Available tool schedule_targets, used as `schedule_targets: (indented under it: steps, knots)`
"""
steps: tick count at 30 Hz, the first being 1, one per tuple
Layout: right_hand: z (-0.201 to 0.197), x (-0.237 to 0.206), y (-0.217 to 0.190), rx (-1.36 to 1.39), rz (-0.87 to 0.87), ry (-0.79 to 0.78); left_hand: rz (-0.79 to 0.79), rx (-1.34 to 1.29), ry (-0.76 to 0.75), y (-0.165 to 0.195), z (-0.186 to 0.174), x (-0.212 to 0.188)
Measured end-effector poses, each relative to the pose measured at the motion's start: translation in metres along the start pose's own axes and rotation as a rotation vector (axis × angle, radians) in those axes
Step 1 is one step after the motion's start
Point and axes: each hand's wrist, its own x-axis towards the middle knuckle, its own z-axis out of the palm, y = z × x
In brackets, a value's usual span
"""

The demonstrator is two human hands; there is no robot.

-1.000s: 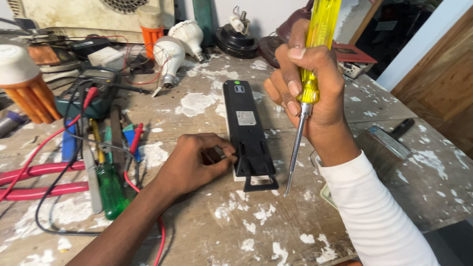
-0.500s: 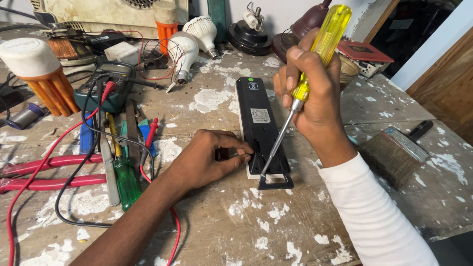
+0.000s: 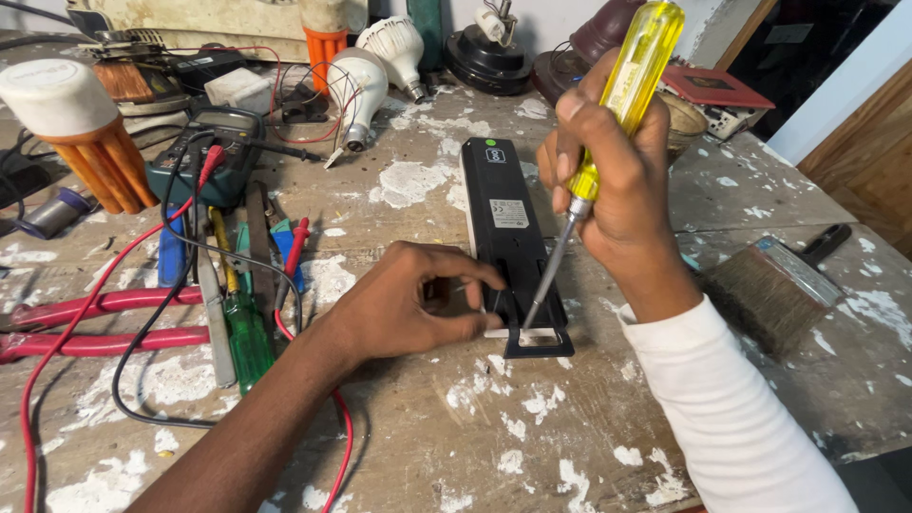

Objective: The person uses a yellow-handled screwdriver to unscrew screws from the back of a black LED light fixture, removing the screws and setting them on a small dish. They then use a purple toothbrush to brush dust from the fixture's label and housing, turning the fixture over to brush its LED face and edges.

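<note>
A long black device (image 3: 503, 218) lies lengthwise on the paint-spattered wooden bench (image 3: 475, 437), a white label on its upper face. My left hand (image 3: 408, 309) rests against its near left side, fingertips pinching at the edge. My right hand (image 3: 613, 180) grips a yellow-handled screwdriver (image 3: 608, 123) upright. The metal tip of the screwdriver touches the near end of the device, just above a small rectangular frame sticking out there.
Left of the device lie red pliers handles (image 3: 104, 323), a green screwdriver (image 3: 249, 337), a multimeter (image 3: 214, 157) with red and black leads. White bulbs (image 3: 366, 81) and an orange-based lamp (image 3: 81, 133) stand at the back. A wide paintbrush (image 3: 769, 290) lies right.
The screwdriver came down from above the bench and its tip now sits at the device's near end. My left hand stayed at the device's side.
</note>
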Motion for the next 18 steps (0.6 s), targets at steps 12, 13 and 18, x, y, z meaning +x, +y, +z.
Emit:
schedule_targets:
  steps: [12,13,18]
  knots:
    - [0.037,-0.030,-0.017,-0.180,-0.002,-0.259,0.050,0.082,0.069,-0.003,0.015,0.000]
    - [0.039,-0.032,-0.017,-0.188,-0.026,-0.258,0.046,0.050,0.067,-0.005,0.016,0.000]
    - [0.045,-0.038,-0.011,-0.264,-0.109,-0.201,0.179,-0.019,0.157,-0.018,0.016,0.001]
